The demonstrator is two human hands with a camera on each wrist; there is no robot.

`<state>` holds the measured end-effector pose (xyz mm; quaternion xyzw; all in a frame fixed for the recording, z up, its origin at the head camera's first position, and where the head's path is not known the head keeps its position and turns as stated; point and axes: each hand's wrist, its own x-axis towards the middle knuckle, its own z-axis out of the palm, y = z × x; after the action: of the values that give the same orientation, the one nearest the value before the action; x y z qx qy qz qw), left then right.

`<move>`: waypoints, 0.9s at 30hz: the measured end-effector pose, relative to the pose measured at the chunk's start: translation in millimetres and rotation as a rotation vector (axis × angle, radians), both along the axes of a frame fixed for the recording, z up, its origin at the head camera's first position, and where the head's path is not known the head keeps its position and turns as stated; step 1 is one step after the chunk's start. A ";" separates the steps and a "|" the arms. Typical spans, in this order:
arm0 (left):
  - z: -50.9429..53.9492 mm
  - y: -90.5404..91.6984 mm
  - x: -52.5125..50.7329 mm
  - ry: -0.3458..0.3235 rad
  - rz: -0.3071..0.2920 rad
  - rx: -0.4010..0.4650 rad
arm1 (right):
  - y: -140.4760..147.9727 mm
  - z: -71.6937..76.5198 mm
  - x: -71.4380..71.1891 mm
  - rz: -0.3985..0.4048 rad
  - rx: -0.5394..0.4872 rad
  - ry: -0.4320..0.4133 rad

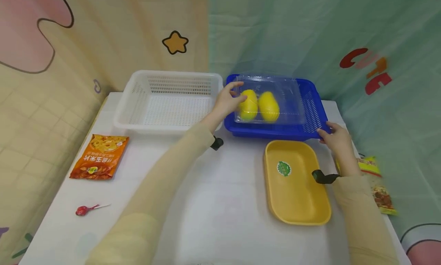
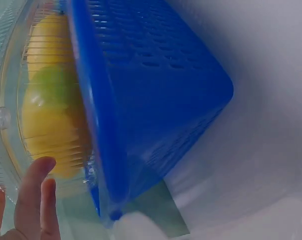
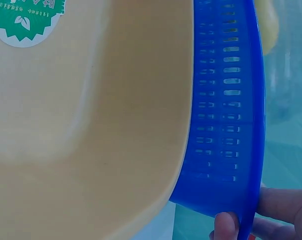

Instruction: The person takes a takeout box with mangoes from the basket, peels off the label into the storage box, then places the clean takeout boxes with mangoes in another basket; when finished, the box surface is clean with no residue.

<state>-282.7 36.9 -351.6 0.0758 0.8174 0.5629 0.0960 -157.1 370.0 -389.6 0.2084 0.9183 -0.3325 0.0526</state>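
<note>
A clear plastic box (image 1: 291, 104) with two yellow mango-like fruits (image 1: 268, 107) inside lies over the left and middle part of a blue basket (image 1: 311, 112). In the left wrist view, one fruit (image 2: 51, 120) shows a green tinge. My left hand (image 1: 227, 100) is at the box's left end, thumb and fingers spread and fairly straight; firm contact is hard to see. At the basket's front right corner, my right hand (image 1: 337, 139) pinches the rim, with the thumb on one side and fingers on the other in the right wrist view.
A white basket (image 1: 132, 125) stands left of the blue one. A yellow tray (image 1: 298, 196) with a green sticker sits in front. An orange snack bag (image 1: 100, 157) and a red lollipop (image 1: 82, 210) lie at left; another snack packet (image 1: 382, 196) is by the right edge.
</note>
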 end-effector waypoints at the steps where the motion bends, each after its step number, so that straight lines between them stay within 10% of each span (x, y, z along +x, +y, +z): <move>1: -2.7 5.1 -0.4 0.018 -0.004 -0.037 | -0.6 -0.2 0.4 0.001 -0.001 0.002; 8: -25.4 22.9 -1.9 0.100 -0.018 -0.264 | -2.1 0.3 1.7 0.000 -0.020 0.018; 14: -32.6 23.3 0.3 0.031 -0.141 -0.415 | -2.5 -0.4 0.1 0.001 -0.011 0.019; 27: -24.2 -2.8 24.4 0.084 -0.108 -0.155 | 2.3 -4.1 2.9 0.029 -0.010 0.031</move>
<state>-258.4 34.1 -375.9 0.1360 0.8565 0.4882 0.0974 -154.2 372.3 -393.7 0.1895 0.9202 -0.3397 0.0442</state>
